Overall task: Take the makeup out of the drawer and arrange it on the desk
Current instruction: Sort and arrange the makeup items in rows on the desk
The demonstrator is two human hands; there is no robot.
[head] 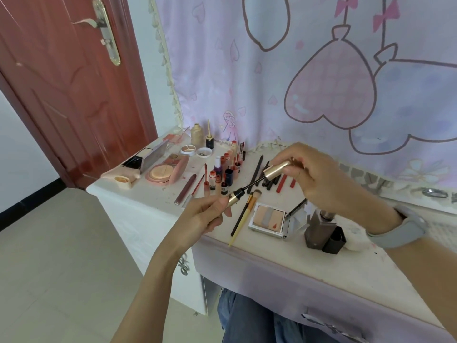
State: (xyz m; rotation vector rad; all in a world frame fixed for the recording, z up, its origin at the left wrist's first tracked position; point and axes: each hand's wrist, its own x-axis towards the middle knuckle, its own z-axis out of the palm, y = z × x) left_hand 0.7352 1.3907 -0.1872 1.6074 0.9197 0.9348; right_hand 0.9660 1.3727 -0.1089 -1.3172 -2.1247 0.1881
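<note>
Gold mascara tube (234, 197) sits pinched in the curled fingers of the left hand (205, 215), above the desk (309, 263) edge. Its dark wand (254, 183) is partly out, the gold cap (278, 170) gripped by the right hand's (319, 179) curled fingers. Just below lie a brush (243, 215) and an open palette (269, 220).

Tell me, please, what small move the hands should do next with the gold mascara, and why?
Probably slide the wand back into the tube and close it. The left hand grips the gold tube, the right hand grips the gold cap, and the dark wand is out between them, above the desk. It cannot be laid down neatly while open.
</note>
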